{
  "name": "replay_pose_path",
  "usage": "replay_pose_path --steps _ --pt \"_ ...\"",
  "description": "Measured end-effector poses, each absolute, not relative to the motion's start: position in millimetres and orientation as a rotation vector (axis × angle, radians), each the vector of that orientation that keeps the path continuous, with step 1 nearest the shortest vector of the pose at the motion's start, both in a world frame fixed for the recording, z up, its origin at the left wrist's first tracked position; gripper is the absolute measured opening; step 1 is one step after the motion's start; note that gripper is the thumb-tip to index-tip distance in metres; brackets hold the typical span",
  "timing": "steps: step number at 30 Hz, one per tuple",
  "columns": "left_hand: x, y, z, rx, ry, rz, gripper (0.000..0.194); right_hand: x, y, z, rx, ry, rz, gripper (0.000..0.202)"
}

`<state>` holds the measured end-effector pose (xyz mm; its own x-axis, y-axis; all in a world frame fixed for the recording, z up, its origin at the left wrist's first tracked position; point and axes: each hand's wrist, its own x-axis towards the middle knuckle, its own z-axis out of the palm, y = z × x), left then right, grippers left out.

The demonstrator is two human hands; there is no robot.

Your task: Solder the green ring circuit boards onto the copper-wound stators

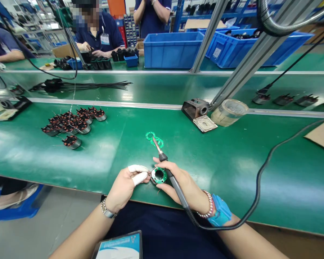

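left hand (130, 182) and right hand (178, 180) both clamped on 1 motor part (159, 175), soldering iron (175, 183) in the right too

is a factory room, furnished with a long green workbench (248, 154) across the foreground. continues past a silvery rail (162, 105) to further green bench surfaces, with slanting metal posts (210, 34) crossing the right side. has a grey floor (67, 216) with thin seams at lower left, near a blue plastic stool (18, 216). reaches back to blue shelving (178, 16) and an upright orange panel (117, 7). gleams in pale, blurry patches on the glossy green.
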<state>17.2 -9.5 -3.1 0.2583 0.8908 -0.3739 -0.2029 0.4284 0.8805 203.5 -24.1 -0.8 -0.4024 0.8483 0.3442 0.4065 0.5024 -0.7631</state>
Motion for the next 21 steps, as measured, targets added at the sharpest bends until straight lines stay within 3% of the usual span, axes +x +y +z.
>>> replay_pose_path --steps 4,12,21 --pt "27.0 -1.6 2.3 0.899 1.068 0.763 0.024 203.1 -23.1 4.3 -1.020 -1.995 0.716 0.045" --pt "30.3 7.6 1.3 0.990 1.003 0.723 0.022 193.5 -22.2 10.1 -1.064 -1.983 0.443 0.026" --pt "26.8 12.8 2.3 1.113 0.960 0.647 0.017 201.2 -40.8 14.8 -1.096 -1.841 0.452 0.022"
